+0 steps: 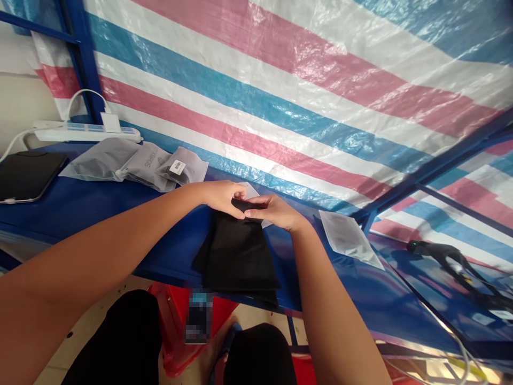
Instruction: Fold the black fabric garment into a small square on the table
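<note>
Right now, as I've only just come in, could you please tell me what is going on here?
A person at a blue table is handling a black cloth. The left hand and right hand meet at its far end, both gripping it there, while the rest spreads toward the table's near edge. One frosted bag lies to the right; several filled frosted bags sit to the left, near a white power strip.

Behind the left grip and the right grip, both forearms are bare; below them, plain black legwear covers the legs, with dark blue footwear between.
</note>
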The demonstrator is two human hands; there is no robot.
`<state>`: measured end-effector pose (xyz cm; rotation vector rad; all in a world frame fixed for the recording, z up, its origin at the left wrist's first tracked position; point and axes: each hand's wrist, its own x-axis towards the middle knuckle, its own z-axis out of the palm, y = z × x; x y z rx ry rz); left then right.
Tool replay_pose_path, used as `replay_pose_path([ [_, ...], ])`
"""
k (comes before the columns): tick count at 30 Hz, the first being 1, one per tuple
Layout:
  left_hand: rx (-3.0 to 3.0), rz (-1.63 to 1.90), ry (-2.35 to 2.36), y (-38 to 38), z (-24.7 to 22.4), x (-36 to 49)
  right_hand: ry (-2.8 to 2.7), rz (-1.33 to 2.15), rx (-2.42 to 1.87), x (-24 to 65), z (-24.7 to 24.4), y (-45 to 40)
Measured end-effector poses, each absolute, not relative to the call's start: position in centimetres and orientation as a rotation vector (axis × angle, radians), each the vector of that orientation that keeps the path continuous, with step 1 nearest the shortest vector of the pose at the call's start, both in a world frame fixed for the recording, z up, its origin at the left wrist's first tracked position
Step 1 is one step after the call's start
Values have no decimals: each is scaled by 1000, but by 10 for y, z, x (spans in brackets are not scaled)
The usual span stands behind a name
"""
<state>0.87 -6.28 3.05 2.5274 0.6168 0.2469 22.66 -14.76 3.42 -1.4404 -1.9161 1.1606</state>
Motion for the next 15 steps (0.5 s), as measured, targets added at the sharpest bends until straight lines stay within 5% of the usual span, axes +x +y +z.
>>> replay_pose_path([
  [6, 2498, 162, 634, -62, 31, 8, -1921, 1148, -1439, 226, 34, -147],
  [15, 2684, 486, 514, -63, 26, 14, -1819, 1128, -1483, 229, 33, -147],
])
